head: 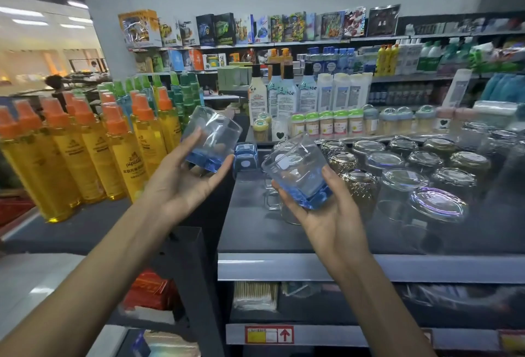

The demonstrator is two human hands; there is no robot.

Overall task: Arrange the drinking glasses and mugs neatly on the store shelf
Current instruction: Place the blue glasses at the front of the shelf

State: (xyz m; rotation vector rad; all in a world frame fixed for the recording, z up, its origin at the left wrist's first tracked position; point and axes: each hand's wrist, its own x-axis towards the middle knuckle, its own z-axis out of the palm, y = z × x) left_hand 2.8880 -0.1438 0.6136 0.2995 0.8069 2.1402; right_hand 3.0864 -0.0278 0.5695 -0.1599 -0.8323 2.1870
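Well, the open room on the shelf [250, 231] is at its front left corner. A bare dark strip runs along the front edge, below the rows of upturned glasses [397, 183] that fill the right side back to the rear edge. One blue glass [245, 157] stands mouth-down near the left edge, further back. Past that edge, yellow bottles [93, 152] crowd the next shelf.

Clear mugs [272, 200] sit just behind my right hand [321, 214]. I make out only a handle and part of a wall, so I cannot tell how many there are. The glasses at the far right blur and are cut off by the frame.

Each hand holds a blue tumbler clear of the shelf. My left hand [181, 183] hovers over the left edge. Its fingers [221, 166] curl under the thick base of the left tumbler [211, 136], with the thumb on its side and the mouth tilted up and away. My right hand, over the front left part, cups the right tumbler [298, 172], fingers and thumb clamped round its base. The two tumblers are apart.
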